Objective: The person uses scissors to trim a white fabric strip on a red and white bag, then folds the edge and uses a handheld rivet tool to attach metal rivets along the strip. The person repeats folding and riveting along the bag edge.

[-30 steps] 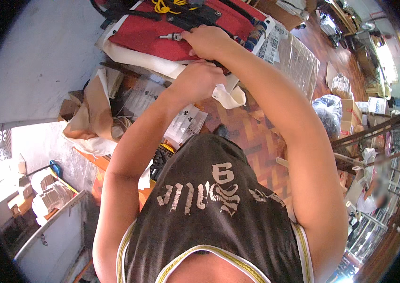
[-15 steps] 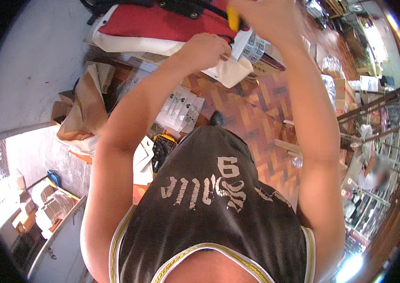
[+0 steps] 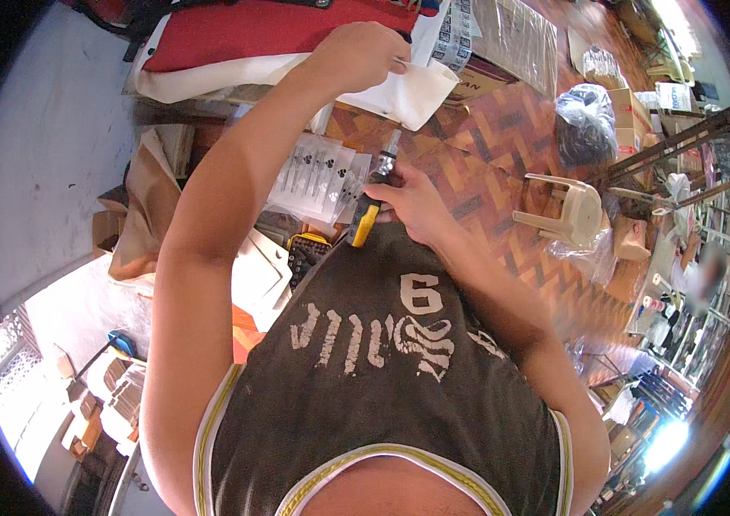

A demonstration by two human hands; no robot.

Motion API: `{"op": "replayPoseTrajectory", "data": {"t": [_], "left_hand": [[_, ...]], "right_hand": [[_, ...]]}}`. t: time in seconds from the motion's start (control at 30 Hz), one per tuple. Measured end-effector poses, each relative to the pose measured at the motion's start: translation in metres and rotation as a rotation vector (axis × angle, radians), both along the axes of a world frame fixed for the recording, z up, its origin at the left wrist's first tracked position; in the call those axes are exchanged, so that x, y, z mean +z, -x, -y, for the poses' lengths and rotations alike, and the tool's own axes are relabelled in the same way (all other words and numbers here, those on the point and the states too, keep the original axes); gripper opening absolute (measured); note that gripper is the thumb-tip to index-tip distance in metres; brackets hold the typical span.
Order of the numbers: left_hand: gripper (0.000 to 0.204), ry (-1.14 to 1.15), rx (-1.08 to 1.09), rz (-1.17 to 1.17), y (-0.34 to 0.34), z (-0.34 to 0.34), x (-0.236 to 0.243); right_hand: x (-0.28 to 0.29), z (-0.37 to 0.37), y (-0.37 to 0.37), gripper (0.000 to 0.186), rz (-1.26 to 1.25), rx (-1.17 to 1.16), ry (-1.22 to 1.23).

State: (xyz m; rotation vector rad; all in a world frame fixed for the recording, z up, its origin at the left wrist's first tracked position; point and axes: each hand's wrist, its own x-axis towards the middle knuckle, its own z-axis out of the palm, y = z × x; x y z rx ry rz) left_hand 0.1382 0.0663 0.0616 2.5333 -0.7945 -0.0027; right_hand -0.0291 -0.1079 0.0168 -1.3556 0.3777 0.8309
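Note:
My right hand (image 3: pixel 412 202) is closed around a screwdriver (image 3: pixel 366 222) with a yellow and black handle, held in front of my shirt with its metal tip pointing away from me. Farther off, my left hand (image 3: pixel 358 58) has its fingers closed at the edge of a cream sheet (image 3: pixel 421 93), which hangs over the near side of the work surface. Beside that hand lies a red panel (image 3: pixel 236 39) with cream edging. What the left fingertips press against is partly hidden.
Below the left forearm are a clear printed plastic bag (image 3: pixel 317 181) and a yellow-edged bit case (image 3: pixel 306 254). A wrapped carton (image 3: pixel 515 43) stands beyond the sheet. To the right are a beige plastic stool (image 3: pixel 575 215), a dark bundle in plastic (image 3: pixel 588 125) and cardboard boxes (image 3: pixel 631 116).
My right hand has come down from the red panel toward my body, bringing the screwdriver with it. The left hand stays by the cream sheet, slightly higher in view.

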Motion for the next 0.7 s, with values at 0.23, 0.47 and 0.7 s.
{"op": "replayPoseTrajectory", "data": {"t": [0.23, 0.47, 0.7], "left_hand": [[0.019, -0.001, 0.012, -0.030, -0.002, 0.001, 0.000], [0.020, 0.022, -0.019, 0.011, -0.004, -0.002, -0.006], [0.019, -0.001, -0.004, 0.013, -0.003, 0.000, -0.003]], "right_hand": [[0.002, -0.013, -0.004, 0.035, 0.028, 0.101, 0.035], [-0.001, -0.015, -0.008, 0.037, 0.053, 0.049, -0.043], [-0.003, -0.015, -0.009, 0.037, 0.062, 0.036, -0.054]]}}
